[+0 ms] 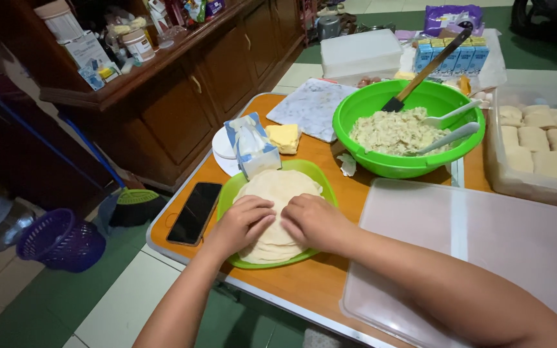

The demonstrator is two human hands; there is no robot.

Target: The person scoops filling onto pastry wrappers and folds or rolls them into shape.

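Observation:
A stack of thin pale round wrappers [280, 188] lies on a green plate [315, 173] near the table's front edge. My left hand [243, 222] rests on the stack's near left side, fingers curled on the top sheet. My right hand [314, 220] lies beside it on the stack's near right side, fingertips pressing the same sheet. The two hands almost touch. Whether either hand pinches the sheet's edge is hidden by the fingers.
A green bowl [362, 106] of pale filling holds two white spoons and a spatula. A black phone [195, 212] lies left of the plate, a tissue box [250, 144] behind it. A translucent board [485, 238] lies right; a tub of folded rolls [536, 151] far right.

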